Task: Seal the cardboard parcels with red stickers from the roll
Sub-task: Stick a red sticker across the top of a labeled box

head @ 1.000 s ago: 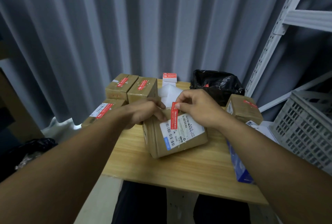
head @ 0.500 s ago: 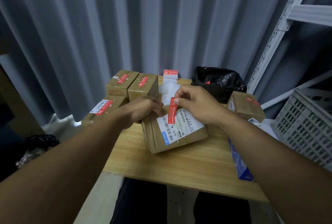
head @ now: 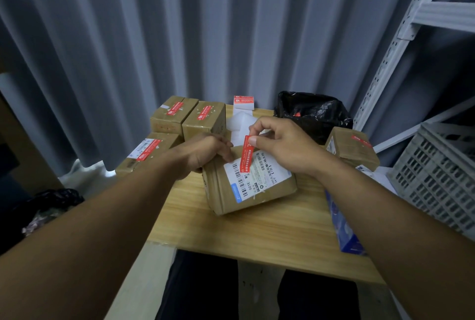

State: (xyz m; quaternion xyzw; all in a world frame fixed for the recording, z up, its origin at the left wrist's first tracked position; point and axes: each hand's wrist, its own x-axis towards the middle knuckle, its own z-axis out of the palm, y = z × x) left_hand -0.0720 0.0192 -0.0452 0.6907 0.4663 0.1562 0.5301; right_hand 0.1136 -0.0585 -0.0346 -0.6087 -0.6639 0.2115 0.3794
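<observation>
Grey curtain folds hang behind a small wooden worktop (head: pixel 257 229), with a white metal rack at the far right and a pale plastic crate (head: pixel 437 178) at the right edge. On the middle of the worktop lies the parcel (head: pixel 246 186) you are working on, its white shipping label facing up and its near corner turned toward you.

Your right hand (head: pixel 285 145) pinches the upper end of a red sticker (head: pixel 246 155) between thumb and forefinger, the other fingers loosely curled. The strip's long axis runs from that pinch down and slightly left, toward you, and its lower end reaches the label's left part; I cannot tell whether it is stuck there yet. Your left hand (head: pixel 205 152) is closed over the parcel's far left edge, just left of the strip, steadying it.

So the surface to be sealed lies directly under and near of your right hand. The coming move seems to be laying the strip down along its own length and rubbing it flat, and your right hand is the one placed for it.

Three parcels at the far left (head: pixel 190 116) and one at the right (head: pixel 354 147) already carry red stickers. The sticker roll (head: pixel 243 102) stands at the far edge, beyond both hands.
</observation>
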